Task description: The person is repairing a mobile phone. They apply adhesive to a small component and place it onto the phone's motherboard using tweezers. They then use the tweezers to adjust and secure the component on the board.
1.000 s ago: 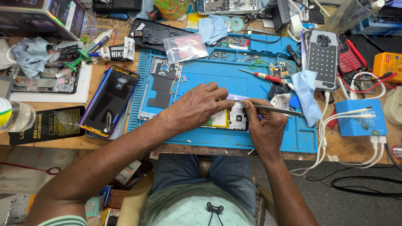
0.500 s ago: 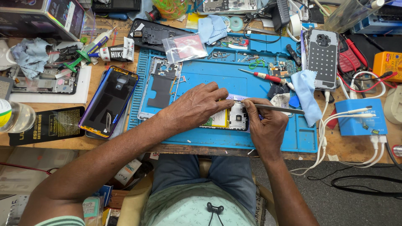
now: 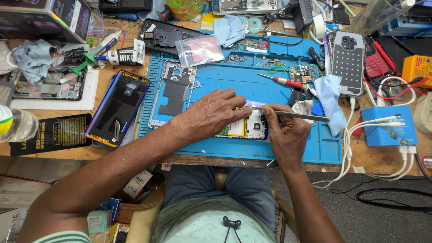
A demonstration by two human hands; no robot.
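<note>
An opened phone [image 3: 250,126] with its battery and circuit board showing lies on the blue work mat [image 3: 234,85]. My left hand [image 3: 209,114] rests flat over the phone's left half and pins it down. My right hand [image 3: 286,135] grips metal tweezers [image 3: 298,116], whose tip meets the phone's top edge near my left fingertips. The tweezers' other end points right, toward a blue cloth [image 3: 329,101].
A phone frame [image 3: 173,92] lies on the mat's left. A dark phone back [image 3: 118,107] sits left of the mat. A red-handled screwdriver [image 3: 285,82], a plastic bag [image 3: 199,49], a grey phone cover [image 3: 348,63], white cables [image 3: 360,139] and a bottle [image 3: 15,126] surround the mat.
Both hands stay on the phone with almost no movement; the tweezers' tip remains at the phone's top edge.
</note>
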